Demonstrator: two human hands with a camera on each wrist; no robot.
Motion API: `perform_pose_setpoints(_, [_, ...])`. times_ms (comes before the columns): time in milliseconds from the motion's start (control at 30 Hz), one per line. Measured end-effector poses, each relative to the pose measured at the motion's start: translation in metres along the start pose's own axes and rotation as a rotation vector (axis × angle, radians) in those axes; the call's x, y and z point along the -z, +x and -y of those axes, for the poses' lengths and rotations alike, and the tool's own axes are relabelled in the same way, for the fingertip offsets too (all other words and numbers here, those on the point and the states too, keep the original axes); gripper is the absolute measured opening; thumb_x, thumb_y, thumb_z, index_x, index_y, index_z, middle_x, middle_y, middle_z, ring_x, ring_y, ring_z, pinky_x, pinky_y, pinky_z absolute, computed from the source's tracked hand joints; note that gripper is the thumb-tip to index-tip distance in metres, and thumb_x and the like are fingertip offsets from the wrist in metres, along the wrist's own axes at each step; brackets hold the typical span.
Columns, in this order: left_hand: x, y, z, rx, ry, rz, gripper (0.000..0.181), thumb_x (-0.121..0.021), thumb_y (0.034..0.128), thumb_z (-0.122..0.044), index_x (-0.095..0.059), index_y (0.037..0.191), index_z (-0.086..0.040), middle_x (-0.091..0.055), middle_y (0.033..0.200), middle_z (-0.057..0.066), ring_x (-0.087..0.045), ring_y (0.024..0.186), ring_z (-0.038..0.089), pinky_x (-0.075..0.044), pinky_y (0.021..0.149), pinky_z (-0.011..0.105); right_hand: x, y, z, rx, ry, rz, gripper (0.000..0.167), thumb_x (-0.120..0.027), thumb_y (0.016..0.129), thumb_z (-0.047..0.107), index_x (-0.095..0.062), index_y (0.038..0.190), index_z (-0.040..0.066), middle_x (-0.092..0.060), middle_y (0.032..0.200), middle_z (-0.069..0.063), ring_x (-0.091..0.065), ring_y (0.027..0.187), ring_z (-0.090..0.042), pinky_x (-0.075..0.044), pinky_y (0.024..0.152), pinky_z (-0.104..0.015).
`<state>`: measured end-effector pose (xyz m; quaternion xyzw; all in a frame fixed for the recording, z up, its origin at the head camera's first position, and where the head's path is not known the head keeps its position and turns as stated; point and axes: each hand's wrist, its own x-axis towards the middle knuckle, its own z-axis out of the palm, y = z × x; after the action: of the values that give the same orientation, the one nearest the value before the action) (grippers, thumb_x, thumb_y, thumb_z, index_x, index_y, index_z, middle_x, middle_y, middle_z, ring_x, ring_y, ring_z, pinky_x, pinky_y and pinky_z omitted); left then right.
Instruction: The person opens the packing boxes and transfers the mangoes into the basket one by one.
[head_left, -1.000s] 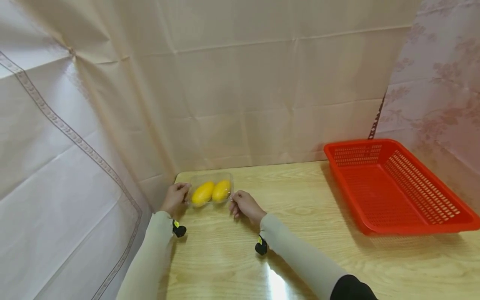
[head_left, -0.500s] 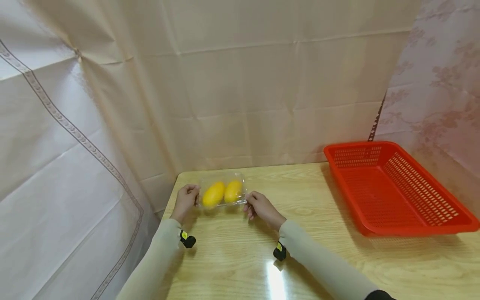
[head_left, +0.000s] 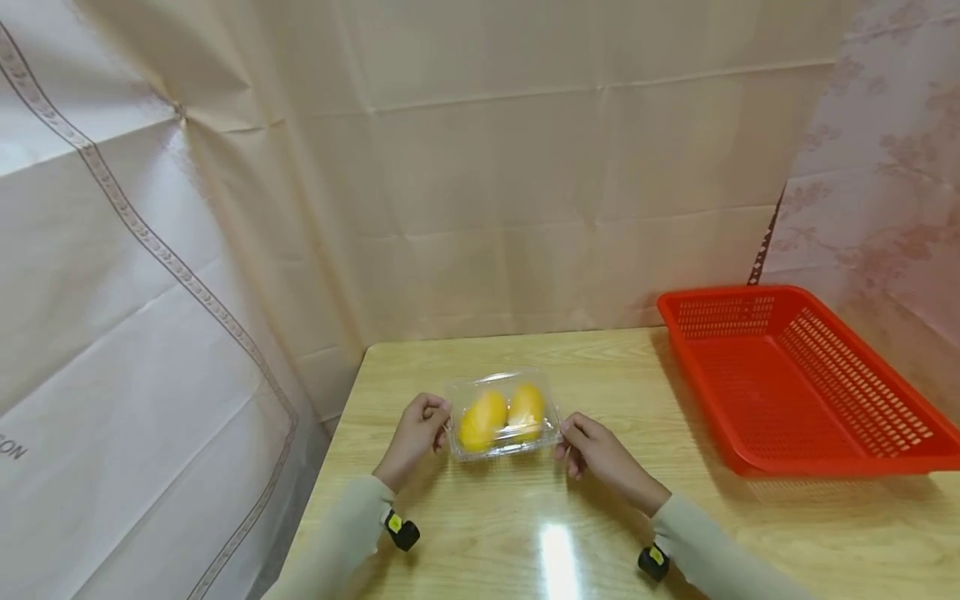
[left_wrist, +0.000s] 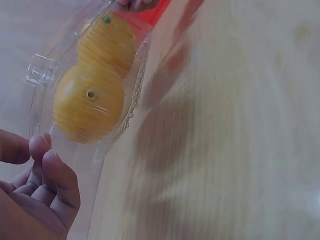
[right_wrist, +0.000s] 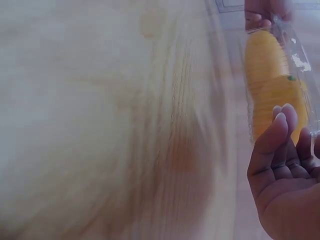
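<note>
One clear box (head_left: 510, 447), pinched between both hands (head_left: 415, 435) (head_left: 604, 457)

Both forearms are covered down to the wrists by plain, pale grey-beige cloth, seen as a left sleeve (head_left: 337, 535) and a right sleeve (head_left: 716, 552), while the left hand (head_left: 415, 435) and right hand (head_left: 606, 457) are bare beyond the cuffs. Two small black devices with rounded ends are worn at the wrists, a left wrist device (head_left: 406, 535) and a right wrist device (head_left: 653, 565); each is marked with a bright yellow patch, whose finer detail cannot be made out.
</note>
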<state>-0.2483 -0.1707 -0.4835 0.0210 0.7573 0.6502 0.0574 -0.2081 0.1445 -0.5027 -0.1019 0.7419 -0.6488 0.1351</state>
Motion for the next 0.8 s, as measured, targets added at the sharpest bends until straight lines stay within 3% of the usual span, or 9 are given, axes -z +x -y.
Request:
perform_pose_setpoints(300, [-0.03, -0.033, -0.001, 0.009, -0.034, 0.079, 0.019, -0.052, 0.1097, -0.018, -0.05, 0.115, 0.001, -0.059, 0.086, 0.01, -0.047, 0.061, 0.017, -0.043, 0.053, 0.026, 0.022, -0.051, 0.004, -0.012, -0.027, 0.036, 0.04, -0.044, 0.112, 0.034, -0.053, 0.106, -0.005, -0.064, 0.094, -0.022, -0.057, 0.062, -0.015, -0.05, 0.058, -0.027])
perform_pose_setpoints(433, [-0.034, -0.044, -0.001, 0.01, -0.023, 0.123, 0.018, -0.053, 0.1093, -0.016, -0.05, 0.115, 0.001, -0.06, 0.088, 0.01, -0.048, 0.062, 0.016, -0.044, 0.053, 0.025, 0.023, -0.066, -0.004, -0.028, -0.024, 0.026, 0.042, -0.045, 0.112, 0.035, -0.054, 0.105, -0.006, -0.065, 0.096, -0.02, -0.057, 0.062, -0.014, -0.049, 0.059, -0.025])
perform_pose_setpoints(600, [-0.041, -0.051, 0.0, 0.012, -0.008, 0.155, 0.02, -0.055, 0.1085, -0.018, -0.052, 0.114, 0.001, -0.06, 0.088, 0.008, -0.05, 0.063, 0.017, -0.044, 0.054, 0.024, 0.026, -0.082, -0.012, -0.042, -0.005, 0.054, 0.042, -0.046, 0.112, 0.033, -0.053, 0.106, -0.008, -0.064, 0.098, -0.022, -0.057, 0.063, -0.013, -0.049, 0.058, -0.024])
perform_pose_setpoints(800, [-0.044, -0.053, 0.003, 0.023, -0.009, 0.15, 0.021, -0.056, 0.1079, -0.019, -0.053, 0.114, 0.001, -0.058, 0.087, 0.007, -0.05, 0.063, 0.017, -0.044, 0.054, 0.024, 0.027, -0.087, -0.015, -0.033, -0.008, 0.083, 0.042, -0.045, 0.112, 0.032, -0.054, 0.105, -0.008, -0.064, 0.098, -0.025, -0.057, 0.062, -0.012, -0.051, 0.056, -0.024])
